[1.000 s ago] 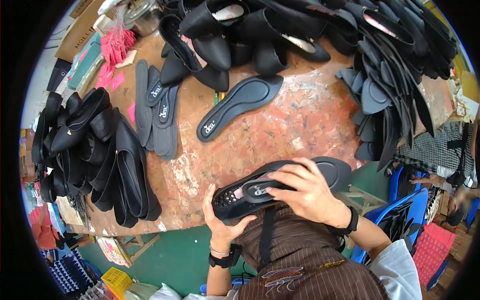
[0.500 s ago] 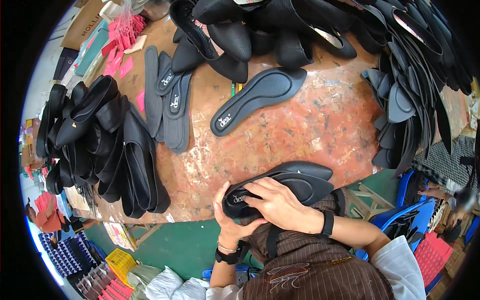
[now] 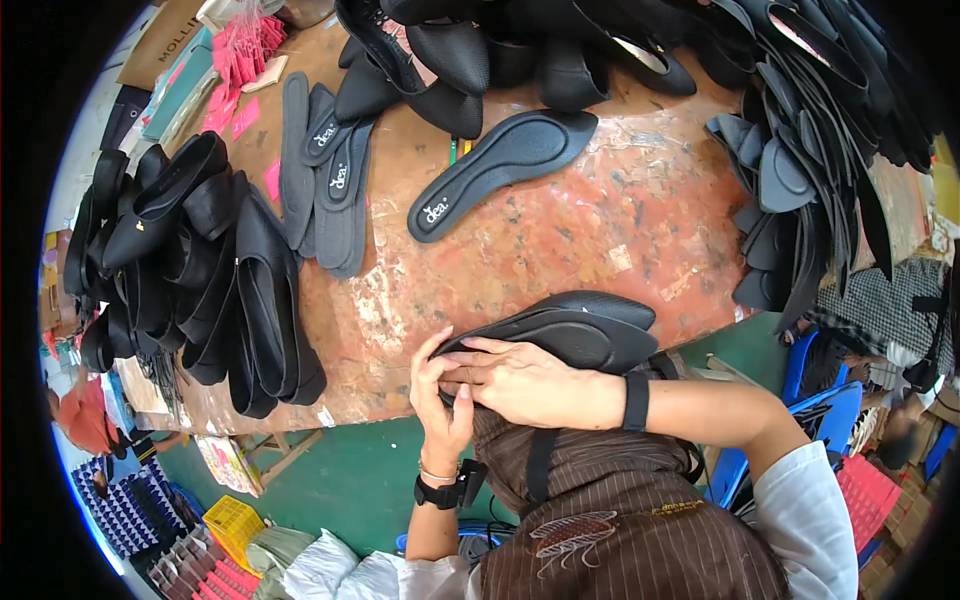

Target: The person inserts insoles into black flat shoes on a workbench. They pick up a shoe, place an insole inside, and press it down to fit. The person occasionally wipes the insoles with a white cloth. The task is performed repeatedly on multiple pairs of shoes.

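Observation:
A black pointed shoe (image 3: 605, 300) lies along the table's near edge, toe to the right. Over it is a black padded insole (image 3: 578, 343); its broad front part lies outside the shoe opening, while its heel end is hidden under my fingers. My left hand (image 3: 437, 395) wraps round the heel of the shoe. My right hand (image 3: 530, 385) is closed at the heel opening, fingers bent over the insole's heel end and meeting the left fingers. Another black insole (image 3: 500, 172) lies alone on the table, beyond the shoe.
Several black shoes (image 3: 170, 270) are heaped at the left, more shoes (image 3: 430, 75) at the far side. Between them lie some flat insoles (image 3: 345, 200). A thick stack of insoles (image 3: 800, 180) stands at the right. Pink tags (image 3: 245, 50) sit far left on the worn table (image 3: 660, 240).
My hands have drawn together at the shoe's heel, and my right fingers now cover the insole's heel end. Shoe and hands sit slightly higher and further left in view; the whole scene has shifted likewise.

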Tool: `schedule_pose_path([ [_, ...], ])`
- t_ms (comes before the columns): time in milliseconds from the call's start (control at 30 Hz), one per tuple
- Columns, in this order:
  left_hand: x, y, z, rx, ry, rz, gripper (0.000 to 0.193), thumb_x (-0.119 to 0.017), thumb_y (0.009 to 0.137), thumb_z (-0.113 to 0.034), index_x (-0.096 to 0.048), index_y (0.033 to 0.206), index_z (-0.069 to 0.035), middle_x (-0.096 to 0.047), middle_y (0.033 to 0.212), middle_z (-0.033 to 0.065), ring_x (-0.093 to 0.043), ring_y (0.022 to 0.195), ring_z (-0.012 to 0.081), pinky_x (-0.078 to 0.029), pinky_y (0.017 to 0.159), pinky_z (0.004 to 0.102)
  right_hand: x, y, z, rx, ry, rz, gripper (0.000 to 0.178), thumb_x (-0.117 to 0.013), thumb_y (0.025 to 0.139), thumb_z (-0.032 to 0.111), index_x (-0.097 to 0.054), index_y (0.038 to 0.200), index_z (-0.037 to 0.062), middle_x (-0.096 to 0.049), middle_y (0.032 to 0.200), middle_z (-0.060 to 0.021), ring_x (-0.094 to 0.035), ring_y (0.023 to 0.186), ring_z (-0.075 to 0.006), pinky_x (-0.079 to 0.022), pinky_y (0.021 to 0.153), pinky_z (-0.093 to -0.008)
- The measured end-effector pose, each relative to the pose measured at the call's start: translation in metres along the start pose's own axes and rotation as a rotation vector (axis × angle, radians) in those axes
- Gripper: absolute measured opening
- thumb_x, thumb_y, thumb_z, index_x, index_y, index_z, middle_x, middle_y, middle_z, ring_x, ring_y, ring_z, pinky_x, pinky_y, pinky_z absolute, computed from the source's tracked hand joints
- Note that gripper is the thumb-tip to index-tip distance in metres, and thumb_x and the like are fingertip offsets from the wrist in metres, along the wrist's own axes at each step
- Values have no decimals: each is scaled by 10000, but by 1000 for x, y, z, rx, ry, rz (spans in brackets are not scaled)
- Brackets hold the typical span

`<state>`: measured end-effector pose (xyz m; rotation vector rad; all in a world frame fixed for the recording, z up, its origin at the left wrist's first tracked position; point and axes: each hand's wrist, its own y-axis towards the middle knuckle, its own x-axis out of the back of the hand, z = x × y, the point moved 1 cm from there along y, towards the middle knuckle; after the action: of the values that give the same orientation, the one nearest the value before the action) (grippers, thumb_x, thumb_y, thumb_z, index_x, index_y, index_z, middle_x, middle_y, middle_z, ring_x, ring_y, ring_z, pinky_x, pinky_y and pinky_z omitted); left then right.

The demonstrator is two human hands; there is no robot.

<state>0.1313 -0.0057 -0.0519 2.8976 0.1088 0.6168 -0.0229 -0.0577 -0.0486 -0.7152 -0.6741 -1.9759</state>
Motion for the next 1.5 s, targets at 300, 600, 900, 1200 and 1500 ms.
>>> schedule_pose_path([
  [300, -22, -8, -30, 67, 43, -15, 451, -703, 783, -144, -425, 1113, -13, -388, 1425, 295, -412, 1306, 421, -320, 1094, 503, 55, -27, 11, -225, -157, -26, 370, -633, 730, 87, -717, 1089, 53, -687, 1175, -124, -605, 1200, -264, -337, 1127, -512],
  [600, -70, -15, -79, -14, 313, 272, 932, -873, 692, -209, -337, 1424, 8, -384, 1403, 338, -493, 1170, 479, -459, 964, 489, 149, -55, -42, -853, 451, -658, 345, -730, 821, 125, -643, 1119, -25, -674, 995, -151, -659, 906, -207, -513, 790, -333],
  [900, -76, -18, -55, 0, 261, 235, 1246, -884, 637, -408, -114, 1528, 0, -313, 1516, 275, -371, 1335, 469, -166, 1119, 652, 135, -63, 19, -554, 23, -421, 203, -648, 711, -48, -529, 865, 12, -632, 992, -237, -565, 1235, -392, -439, 1044, -516],
  [1200, -89, -22, -32, -25, 217, 254, 1298, -845, 664, -457, -19, 1533, 39, -259, 1543, 314, -251, 1458, 421, 51, 1092, 732, 56, -67, 26, -659, -446, -294, 562, -541, 784, -8, -502, 1341, -69, -578, 1294, -261, -528, 1265, -403, -267, 1157, -544],
  [1500, -89, -22, -34, -43, 237, 255, 1324, -852, 637, -440, -16, 1521, 83, -253, 1545, 321, -231, 1471, 407, 38, 1102, 717, 37, -53, 9, -700, -627, -370, 450, -537, 808, -5, -501, 1229, -161, -565, 1181, -322, -524, 1190, -463, -221, 1158, -583],
])
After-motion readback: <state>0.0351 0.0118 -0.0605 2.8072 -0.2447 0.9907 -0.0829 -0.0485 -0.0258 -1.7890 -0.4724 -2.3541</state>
